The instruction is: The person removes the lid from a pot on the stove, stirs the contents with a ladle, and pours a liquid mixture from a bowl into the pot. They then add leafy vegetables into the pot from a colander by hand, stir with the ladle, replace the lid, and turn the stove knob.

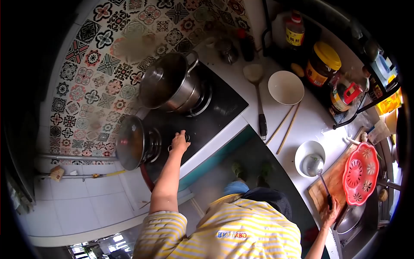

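On the left, my left hand (179,142) is at a control knob (186,137) on the black gas stove (224,101), its fingers bent around the knob. At the lower right, my right hand (331,213) is closed on the dark handle of a metal ladle (322,181). The ladle's bowl end rests inside a white bowl (299,156) on the counter. A steel pot (177,97) with a glass lid stands on the far burner. Nearer, a lidded pan (130,142) is on the other burner.
A red plastic basket (350,183) lies on a wooden cutting board (317,190) beside the sink. A white bowl (286,88), a spatula (260,108) and chopsticks (289,128) lie on the counter. A black rack (345,126) holds a sauce bottle (294,32) and jars (321,60).
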### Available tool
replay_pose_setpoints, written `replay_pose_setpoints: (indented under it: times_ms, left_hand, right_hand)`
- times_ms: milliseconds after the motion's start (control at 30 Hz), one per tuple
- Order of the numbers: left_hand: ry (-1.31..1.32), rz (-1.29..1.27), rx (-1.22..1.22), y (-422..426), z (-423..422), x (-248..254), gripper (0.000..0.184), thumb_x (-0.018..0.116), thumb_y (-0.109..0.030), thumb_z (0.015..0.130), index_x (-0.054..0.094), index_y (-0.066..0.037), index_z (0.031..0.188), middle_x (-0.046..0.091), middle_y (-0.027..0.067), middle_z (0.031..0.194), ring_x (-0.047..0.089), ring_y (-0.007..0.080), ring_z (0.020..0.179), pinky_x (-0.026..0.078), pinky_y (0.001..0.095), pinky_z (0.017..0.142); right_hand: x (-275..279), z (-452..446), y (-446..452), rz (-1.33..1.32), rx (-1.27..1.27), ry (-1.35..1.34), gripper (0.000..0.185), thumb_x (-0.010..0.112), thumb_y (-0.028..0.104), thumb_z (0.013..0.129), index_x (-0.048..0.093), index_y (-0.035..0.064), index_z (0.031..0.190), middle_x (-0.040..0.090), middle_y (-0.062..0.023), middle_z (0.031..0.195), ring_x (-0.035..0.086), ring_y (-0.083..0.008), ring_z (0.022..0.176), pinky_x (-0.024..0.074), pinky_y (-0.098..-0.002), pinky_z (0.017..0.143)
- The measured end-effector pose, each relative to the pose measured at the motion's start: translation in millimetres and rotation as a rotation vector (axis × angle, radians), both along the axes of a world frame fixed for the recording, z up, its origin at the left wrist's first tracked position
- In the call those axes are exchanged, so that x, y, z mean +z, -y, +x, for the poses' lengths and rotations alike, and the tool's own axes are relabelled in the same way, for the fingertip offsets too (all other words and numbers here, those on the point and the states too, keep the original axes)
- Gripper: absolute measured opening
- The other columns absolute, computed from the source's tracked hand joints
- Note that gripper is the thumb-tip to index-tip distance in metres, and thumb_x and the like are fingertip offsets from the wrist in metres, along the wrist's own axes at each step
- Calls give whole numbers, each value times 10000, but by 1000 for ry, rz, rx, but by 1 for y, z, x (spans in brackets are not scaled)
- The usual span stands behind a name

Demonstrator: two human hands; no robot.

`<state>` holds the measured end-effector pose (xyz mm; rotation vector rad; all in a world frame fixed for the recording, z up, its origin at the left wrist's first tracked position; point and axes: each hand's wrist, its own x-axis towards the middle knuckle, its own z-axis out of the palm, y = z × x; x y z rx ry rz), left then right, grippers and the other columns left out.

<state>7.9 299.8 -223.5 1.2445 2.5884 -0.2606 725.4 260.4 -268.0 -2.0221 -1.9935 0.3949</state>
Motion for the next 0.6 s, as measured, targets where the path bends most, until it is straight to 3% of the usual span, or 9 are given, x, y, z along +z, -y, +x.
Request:
replay_pose_setpoints:
  times_ms: [167,233,333,467,567,600]
  left_hand:
    - [-19,59,1,4,-11,-16,558,720,-164,671,461,-90,1159,555,185,1014,525,352,996,437,391,849]
    - [-57,80,7,4,-16,-20,455,703,-245,699,523,-64,1075,597,184,958,559,340,946,459,390,806]
    - [-29,59,82,-4,-16,-12,423,689,-358,709,583,-30,955,621,182,935,584,325,913,479,388,778]
    - [-93,106,96,-5,-16,-17,437,669,-413,702,623,-30,908,636,163,890,594,321,887,480,391,736]
    - [120,129,324,-2,-7,-9,477,646,-444,729,595,-64,1013,542,196,1112,580,336,920,474,397,784]
    - [147,142,314,-14,2,-19,477,646,-444,729,595,-64,1013,542,196,1112,580,336,920,474,397,784]
  right_hand:
    - [26,-21,-7,160,-7,150,575,609,36,685,478,119,1239,472,-151,1198,426,-315,1124,314,-388,969]
    - [44,-36,-13,244,-4,122,478,579,39,759,482,82,1226,459,-153,1228,421,-316,1142,310,-389,973]
    - [79,-79,-30,244,-11,48,365,559,44,800,518,43,1163,490,-157,1180,464,-310,1094,353,-381,937]
    - [97,-127,-41,241,69,-227,327,534,-28,776,550,23,1098,505,-159,1126,477,-308,1069,357,-362,931]
    - [95,-149,-41,133,203,-349,359,543,-34,744,559,57,1091,508,-161,1125,495,-306,1047,371,-371,920]
    - [89,-151,-39,94,267,-370,415,602,12,721,546,81,1126,508,-158,1136,481,-295,1072,358,-360,936]
